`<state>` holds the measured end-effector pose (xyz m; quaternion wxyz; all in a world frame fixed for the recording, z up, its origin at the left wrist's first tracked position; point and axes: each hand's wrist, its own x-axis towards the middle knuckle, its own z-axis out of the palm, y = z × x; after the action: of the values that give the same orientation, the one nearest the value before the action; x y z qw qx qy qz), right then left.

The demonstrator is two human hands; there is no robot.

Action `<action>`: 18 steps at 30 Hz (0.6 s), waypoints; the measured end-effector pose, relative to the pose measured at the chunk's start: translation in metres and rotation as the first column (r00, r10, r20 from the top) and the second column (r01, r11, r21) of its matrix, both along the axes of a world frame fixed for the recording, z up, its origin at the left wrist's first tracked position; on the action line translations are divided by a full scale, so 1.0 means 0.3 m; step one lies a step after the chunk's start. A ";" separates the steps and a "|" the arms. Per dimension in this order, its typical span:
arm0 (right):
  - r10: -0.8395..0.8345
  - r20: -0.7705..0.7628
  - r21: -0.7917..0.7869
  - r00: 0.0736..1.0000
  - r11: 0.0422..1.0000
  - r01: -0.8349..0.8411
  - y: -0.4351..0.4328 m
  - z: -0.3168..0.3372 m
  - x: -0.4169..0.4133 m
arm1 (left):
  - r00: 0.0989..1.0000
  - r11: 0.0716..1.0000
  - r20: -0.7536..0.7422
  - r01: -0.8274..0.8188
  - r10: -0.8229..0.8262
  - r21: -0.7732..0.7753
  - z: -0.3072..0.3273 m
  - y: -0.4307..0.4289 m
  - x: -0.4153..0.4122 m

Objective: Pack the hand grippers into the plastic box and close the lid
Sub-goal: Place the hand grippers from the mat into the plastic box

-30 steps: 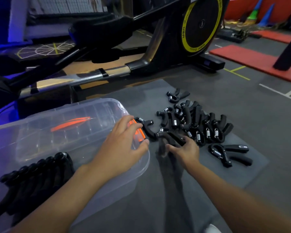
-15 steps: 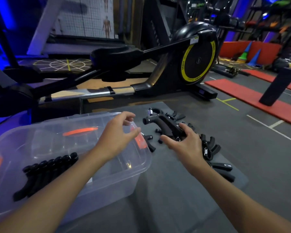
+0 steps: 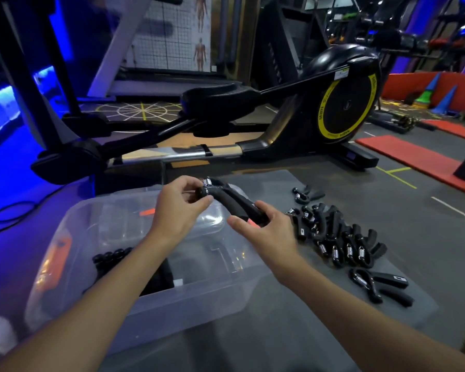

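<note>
Two bare forearms reach up from the bottom of the frame and meet at centre. The left hand (image 3: 181, 210) has curled fingers, thumb and forefinger pinching the coil end of a black gripper (image 3: 227, 197). The right hand (image 3: 270, 232) grips the ends of its two handles, thumb stretched left. The gripper hangs tilted above the far right corner of the box (image 3: 199, 307), a clear plastic tub at lower left. A row of grippers (image 3: 113, 257) lies inside along its left part. A pile (image 3: 338, 237) of more lies at centre right on a grey mat (image 3: 266, 331). Bare mat shows between the box's right wall and the pile. A cross-trainer (image 3: 333, 108) stands just beyond the mat's far edge.
</note>
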<state>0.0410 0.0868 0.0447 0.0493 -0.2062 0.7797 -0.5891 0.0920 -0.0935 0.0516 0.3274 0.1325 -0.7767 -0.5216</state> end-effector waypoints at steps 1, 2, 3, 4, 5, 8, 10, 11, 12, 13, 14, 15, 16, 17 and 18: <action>0.028 0.017 0.033 0.999 0.999 -0.028 -0.006 -0.008 -0.001 | 1.000 1.000 0.010 -0.014 0.014 -0.011 -0.010 -0.014 0.007; 0.078 0.028 0.088 0.997 0.993 -0.080 -0.006 -0.008 -0.001 | 0.999 0.999 0.017 -0.028 0.028 -0.015 -0.019 -0.031 0.012; 0.145 0.040 0.167 0.989 0.975 -0.149 -0.002 -0.006 -0.005 | 0.999 0.999 0.026 -0.037 0.038 -0.015 -0.029 -0.049 0.017; 0.219 0.040 0.271 0.975 0.937 -0.222 0.007 -0.004 -0.014 | 0.998 0.999 0.037 -0.043 0.043 -0.019 -0.037 -0.067 0.021; 0.279 0.021 0.393 0.960 0.881 -0.264 0.016 -0.001 -0.027 | 0.997 0.998 0.057 -0.046 0.048 -0.033 -0.048 -0.087 0.023; 0.318 -0.105 0.607 0.942 0.771 -0.193 0.027 -0.009 -0.070 | 0.989 0.993 0.137 -0.031 0.047 -0.113 -0.083 -0.138 0.023; 0.293 -0.155 0.598 0.944 0.788 -0.146 0.015 -0.036 -0.093 | 0.980 0.988 0.197 -0.007 0.038 -0.157 -0.112 -0.168 0.020; 0.289 -0.172 0.599 0.942 0.790 -0.133 0.006 -0.054 -0.105 | 0.973 0.985 0.230 0.005 0.035 -0.171 -0.129 -0.186 0.018; 0.294 -0.186 0.604 0.938 0.787 -0.127 -0.001 -0.070 -0.116 | 0.964 0.983 0.263 0.016 0.033 -0.185 -0.148 -0.205 0.015; 0.299 -0.195 0.609 0.934 0.783 -0.123 -0.005 -0.082 -0.127 | 0.955 0.979 0.293 0.030 0.032 -0.203 -0.166 -0.223 0.012; 0.300 -0.201 0.618 0.932 0.777 -0.117 -0.008 -0.092 -0.137 | 0.948 0.973 0.318 0.045 0.030 -0.227 -0.184 -0.240 0.008; 0.305 -0.211 0.636 0.929 0.764 -0.107 -0.009 -0.100 -0.142 | 0.939 0.966 0.342 0.059 0.032 -0.252 -0.203 -0.256 0.002; 0.311 -0.225 0.658 0.923 0.747 -0.092 -0.010 -0.106 -0.145 | 0.931 0.958 0.362 0.069 0.037 -0.277 -0.219 -0.268 -0.003; 0.314 -0.240 0.673 0.918 0.736 -0.075 -0.010 -0.112 -0.147 | 0.922 0.952 0.385 0.077 0.046 -0.297 -0.234 -0.280 -0.010; 0.311 -0.255 0.674 0.916 0.736 -0.063 -0.009 -0.116 -0.147 | 0.913 0.945 0.405 0.088 0.050 -0.316 -0.247 -0.289 -0.016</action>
<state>-0.0032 0.0842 0.0098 0.0382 -0.3561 0.9061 -0.2252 0.0873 -0.1803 -0.0224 0.1707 0.1745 -0.9046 -0.3495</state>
